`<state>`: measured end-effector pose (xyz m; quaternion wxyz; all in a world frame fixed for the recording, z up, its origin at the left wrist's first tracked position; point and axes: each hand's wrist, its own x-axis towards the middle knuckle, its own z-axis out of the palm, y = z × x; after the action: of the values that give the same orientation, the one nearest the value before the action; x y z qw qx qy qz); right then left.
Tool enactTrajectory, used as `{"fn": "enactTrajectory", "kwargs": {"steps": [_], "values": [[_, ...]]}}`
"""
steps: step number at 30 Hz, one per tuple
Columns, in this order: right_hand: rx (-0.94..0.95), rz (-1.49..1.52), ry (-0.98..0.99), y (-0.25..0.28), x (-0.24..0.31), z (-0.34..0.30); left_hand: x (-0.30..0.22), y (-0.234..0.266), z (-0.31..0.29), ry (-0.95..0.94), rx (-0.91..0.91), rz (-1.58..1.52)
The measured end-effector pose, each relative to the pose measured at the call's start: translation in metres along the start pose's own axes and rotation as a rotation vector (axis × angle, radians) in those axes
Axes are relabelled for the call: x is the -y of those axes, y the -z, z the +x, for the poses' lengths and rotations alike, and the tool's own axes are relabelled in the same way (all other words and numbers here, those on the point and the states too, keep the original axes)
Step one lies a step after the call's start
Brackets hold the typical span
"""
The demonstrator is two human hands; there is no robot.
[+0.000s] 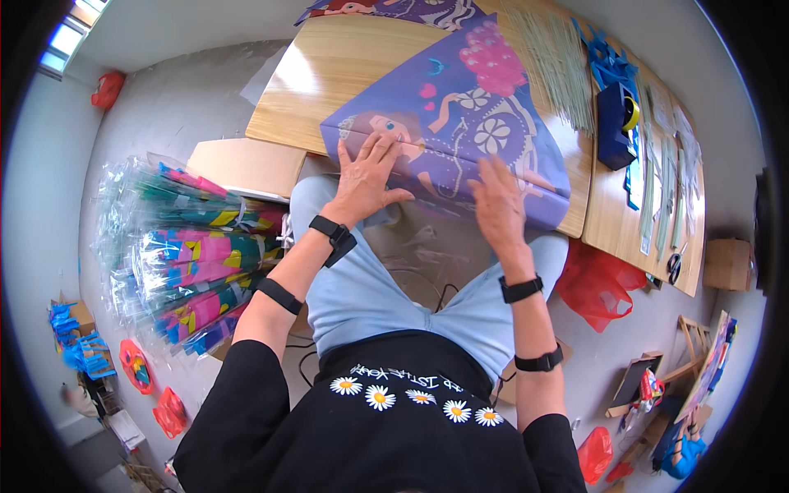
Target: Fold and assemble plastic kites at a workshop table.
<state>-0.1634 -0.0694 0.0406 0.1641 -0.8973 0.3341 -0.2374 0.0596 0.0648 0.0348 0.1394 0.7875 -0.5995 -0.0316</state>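
Note:
A purple kite sail (485, 123), printed with a cartoon princess, pink flowers and hearts, lies across the near edge of the wooden table (316, 62). A crease line runs across it under my hands. My left hand (366, 179) rests flat on the sail's left part, fingers spread and thumb out to the side, over the printed head. To the right, my right hand (500, 205) is over the sail near its lower edge. Its fingers are stretched out and slightly blurred; I cannot tell whether they touch the cloth. I see nothing held in either hand.
Thin pale rods (555, 70) lie at the table's far right. Beyond them are a blue tape dispenser (616, 127), blue straps (608, 62) and scissors (674, 267). Wrapped colourful bundles (197, 255) stand at my left. A red plastic bag (600, 287) hangs below the table at right.

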Motion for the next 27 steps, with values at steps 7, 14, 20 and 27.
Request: {"fn": "enactTrajectory", "kwargs": {"steps": [7, 14, 20, 27], "values": [[0.183, 0.423, -0.375, -0.058, 0.03, 0.075, -0.002, 0.003, 0.005, -0.015, -0.044, -0.071], [0.254, 0.131, -0.465, -0.067, 0.038, 0.09, -0.001, 0.009, 0.009, 0.024, -0.099, -0.211], [0.281, 0.054, -0.512, -0.063, 0.049, 0.093, 0.013, -0.015, 0.058, 0.203, -0.222, -0.598], [0.229, 0.004, -0.5, -0.07, 0.049, 0.09, 0.014, -0.027, 0.079, 0.274, -0.138, -0.458]]}}
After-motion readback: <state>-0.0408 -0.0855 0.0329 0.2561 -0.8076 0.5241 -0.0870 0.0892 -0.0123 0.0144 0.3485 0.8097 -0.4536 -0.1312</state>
